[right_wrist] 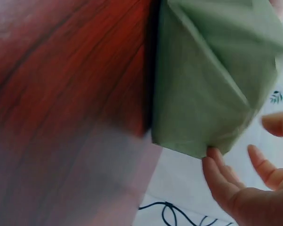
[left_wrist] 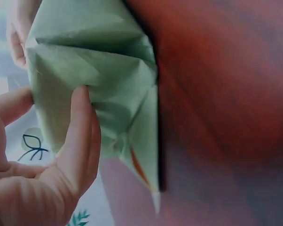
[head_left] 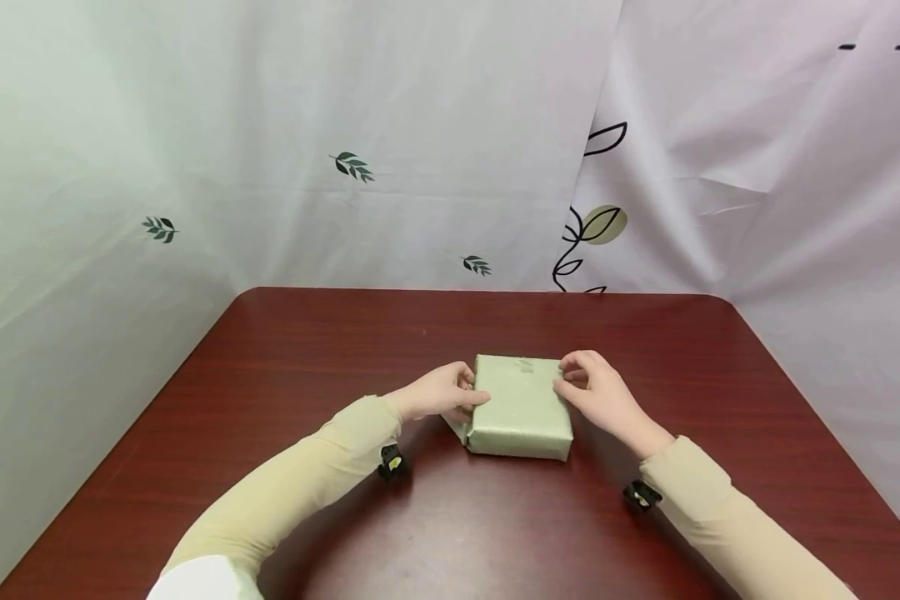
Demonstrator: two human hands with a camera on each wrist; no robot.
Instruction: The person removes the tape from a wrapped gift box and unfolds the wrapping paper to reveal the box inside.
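A flat box wrapped in pale green paper [head_left: 521,408] lies on the dark red table. At its left end my left hand [head_left: 442,392] has its thumb along the top edge, while its straight fingers press the folded side, as the left wrist view shows. Low on that side a pointed paper flap [left_wrist: 146,155] sticks out, unfastened. My right hand [head_left: 598,390] is at the opposite end, fingertips touching the far right corner and thumb by the top edge. Creased, folded paper [right_wrist: 202,84] covers that end in the right wrist view.
The wooden table [head_left: 330,333] has rounded far corners. Behind it hangs a white curtain [head_left: 435,125] with leaf prints, which also runs along both sides. A small black wrist camera [head_left: 392,461] sits under the left sleeve, another camera [head_left: 641,495] under the right.
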